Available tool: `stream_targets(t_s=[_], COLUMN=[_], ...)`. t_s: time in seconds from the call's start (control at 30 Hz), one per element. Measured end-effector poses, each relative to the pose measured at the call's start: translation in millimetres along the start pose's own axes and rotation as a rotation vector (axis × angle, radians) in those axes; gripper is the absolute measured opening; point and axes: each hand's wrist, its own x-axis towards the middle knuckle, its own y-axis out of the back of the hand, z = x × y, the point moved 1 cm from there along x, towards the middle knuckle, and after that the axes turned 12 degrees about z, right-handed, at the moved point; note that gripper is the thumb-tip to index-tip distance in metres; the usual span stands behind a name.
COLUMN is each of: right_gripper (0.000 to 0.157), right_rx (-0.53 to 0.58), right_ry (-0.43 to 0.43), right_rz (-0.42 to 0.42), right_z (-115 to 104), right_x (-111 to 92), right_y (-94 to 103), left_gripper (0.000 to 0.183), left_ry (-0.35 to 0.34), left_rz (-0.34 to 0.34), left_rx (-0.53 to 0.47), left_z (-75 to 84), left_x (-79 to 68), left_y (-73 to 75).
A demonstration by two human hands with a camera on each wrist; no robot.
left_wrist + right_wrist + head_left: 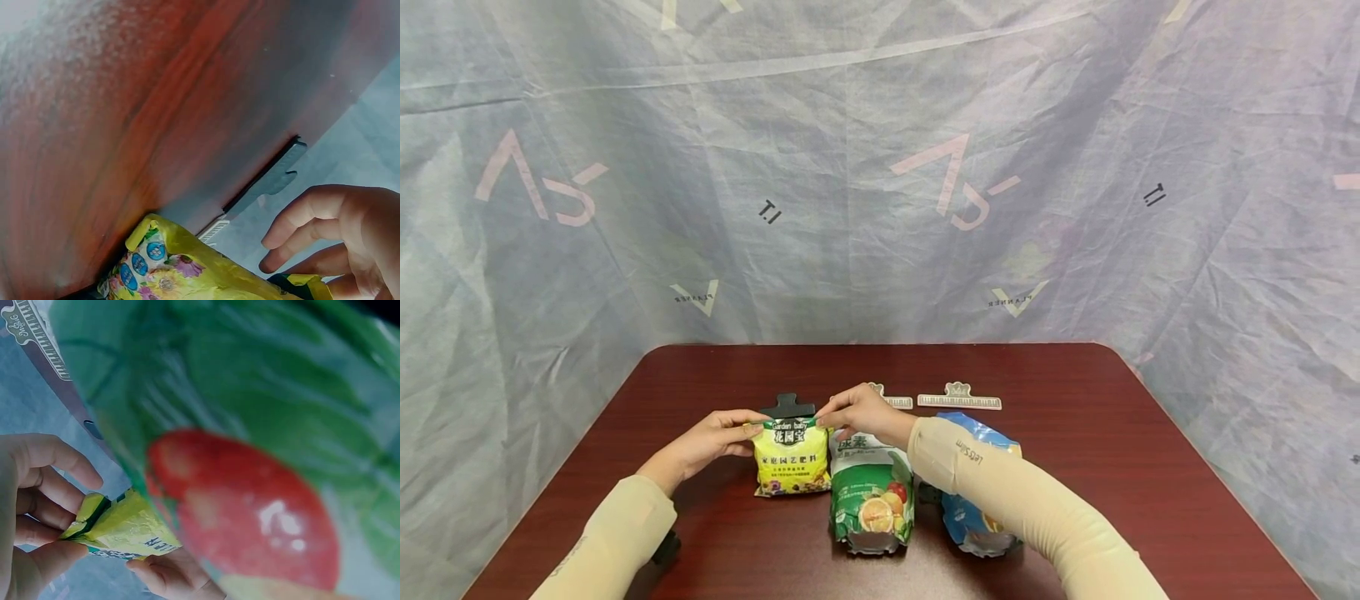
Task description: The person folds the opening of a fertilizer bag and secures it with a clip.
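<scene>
A yellow fertilizer bag (792, 467) with a green top edge stands on the table, left of a green-and-white bag (871, 492). My left hand (718, 437) pinches its upper left corner, while my right hand (857, 412) pinches the upper right corner. From the right wrist, the top edge of the yellow bag (134, 522) looks folded between thumb and fingers. In the left wrist view, the left hand (331, 237) curls at the bag's green-edged top. Directly behind the bag lies a black clip (787, 407), its lower part hidden.
Two silver clips with ruler marks lie farther back, one (958, 397) in plain sight, the other (898, 402) partly behind my right hand. A blue bag (962, 508) stands right of the green one, partly covered by my right sleeve. A black object (666, 547) shows beside my left sleeve.
</scene>
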Motion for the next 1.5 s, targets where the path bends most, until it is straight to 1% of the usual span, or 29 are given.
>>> stream_targets(t_s=[0.2, 0.23, 0.37, 0.43, 0.57, 0.73, 0.9, 0.97, 1.23, 1.33, 1.5], right_gripper=[0.012, 0.012, 0.012, 0.012, 0.013, 0.013, 0.013, 0.013, 0.013, 0.013, 0.013], right_rx=[-0.027, -0.031, -0.031, -0.024, -0.02, -0.026, -0.041, -0.047, -0.06, -0.061, -0.059], right_ry=[0.009, 0.012, 0.014, 0.013, 0.016, 0.025, 0.035, 0.034, 0.047, 0.046, 0.035], right_rz=[0.004, 0.006, 0.002, -0.005, -0.014, -0.018, -0.021, -0.02, -0.021, -0.024, -0.031], right_z=[-1, -2, -1, -1, -1, -1, 0, -1, -4, -4, -4], right_x=[-2, -2, -2, -2, -3, -5, -4, -4, -5, -5, -4], right_y=[-0.5, -0.7, -0.9, -0.8, 0.3, 2.0, 2.1, 1.9, 1.1, 1.0, 1.3], left_gripper=[0.029, 0.031, 0.036, 0.04, 0.044, 0.048, 0.045, 0.045, 0.046, 0.044, 0.04], left_ry=[0.02, 0.015, 0.023, 0.023, 0.042, 0.071, 0.085, 0.08, 0.099, 0.11, 0.111], left_rz=[0.018, 0.015, 0.019, 0.025, 0.059, 0.087, 0.087, 0.081, 0.086, 0.104, 0.127], left_rx=[0.031, 0.036, 0.06, 0.087, 0.135, 0.142, 0.185, 0.201, 0.227, 0.262, 0.353], left_z=[7.4, 9.0, 15.6, 18.9, 24.9, 29.6, 33.3, 35.3, 42.3, 43.6, 48.4], left_x=[3.6, 4.5, 10.1, 13.6, 22.3, 34.4, 44.6, 48.2, 63.9, 71.0, 79.3], left_y=[1.1, 1.8, 5.4, 7.7, 11.6, 14.1, 14.6, 14.2, 12.7, 12.5, 11.2])
